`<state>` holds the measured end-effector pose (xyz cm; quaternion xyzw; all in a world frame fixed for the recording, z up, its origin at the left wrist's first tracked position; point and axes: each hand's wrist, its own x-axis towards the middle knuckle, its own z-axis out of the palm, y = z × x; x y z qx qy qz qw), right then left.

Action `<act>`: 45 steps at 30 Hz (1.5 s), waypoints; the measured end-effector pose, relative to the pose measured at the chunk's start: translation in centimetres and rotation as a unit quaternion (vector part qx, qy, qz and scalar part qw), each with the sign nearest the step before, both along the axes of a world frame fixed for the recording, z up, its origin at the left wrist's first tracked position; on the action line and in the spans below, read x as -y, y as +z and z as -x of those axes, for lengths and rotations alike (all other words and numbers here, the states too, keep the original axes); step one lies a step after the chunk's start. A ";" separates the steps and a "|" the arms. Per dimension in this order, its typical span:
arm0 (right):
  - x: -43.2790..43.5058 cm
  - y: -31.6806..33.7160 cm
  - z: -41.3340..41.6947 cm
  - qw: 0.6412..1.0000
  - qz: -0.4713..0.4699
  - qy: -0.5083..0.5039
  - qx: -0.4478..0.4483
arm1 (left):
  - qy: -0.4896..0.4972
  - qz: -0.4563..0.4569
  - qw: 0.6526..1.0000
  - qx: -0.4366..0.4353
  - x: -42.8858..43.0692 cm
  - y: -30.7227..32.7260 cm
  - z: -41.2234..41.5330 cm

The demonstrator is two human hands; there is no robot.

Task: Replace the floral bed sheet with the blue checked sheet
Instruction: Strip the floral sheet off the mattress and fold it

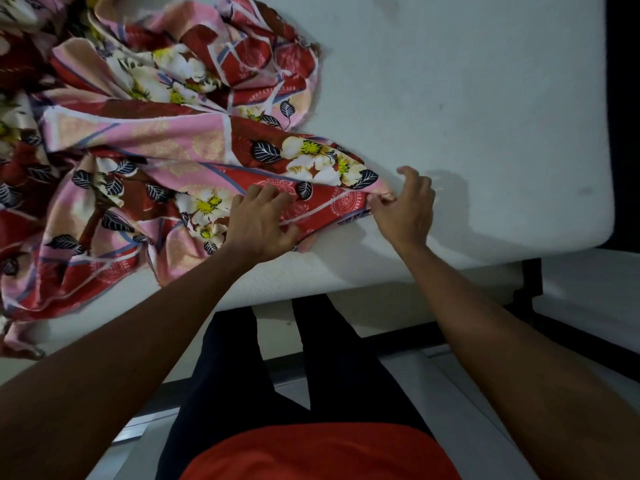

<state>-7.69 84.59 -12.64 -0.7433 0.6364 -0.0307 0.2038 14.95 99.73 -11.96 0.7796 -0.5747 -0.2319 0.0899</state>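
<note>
I am watching the crumpled red-and-pink floral cotton sheet lying heaped across the left of the bare white foam mattress, already stripped from its right side. The left hand is bunching a fold in curled fingers, apparently gathering it for removal. Just beside it, the right hand is pinching the sheet's corner. A black bed frame is edging the near right. The blue checked sheet is not showing anywhere.
</note>
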 end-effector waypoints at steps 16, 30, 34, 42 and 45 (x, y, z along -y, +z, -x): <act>-0.6 -1.2 -1.4 0.763 -0.215 -0.497 0.353 | -0.199 -0.163 0.965 -0.047 2.6 -0.8 3.7; -1.1 -0.6 -4.8 0.747 -0.116 -0.519 0.398 | 0.026 -0.162 0.940 -0.298 2.2 -0.4 3.3; -0.8 2.3 -8.7 0.811 -0.053 -0.416 0.409 | 0.262 0.034 0.921 -0.286 -0.5 1.2 2.2; -8.3 9.7 -25.0 0.889 -0.071 0.041 0.451 | 0.511 0.119 0.831 -0.185 -14.1 1.8 -6.5; -14.4 11.5 -30.2 0.871 -0.088 0.253 0.412 | 0.605 0.108 0.779 -0.123 -21.4 1.6 -10.1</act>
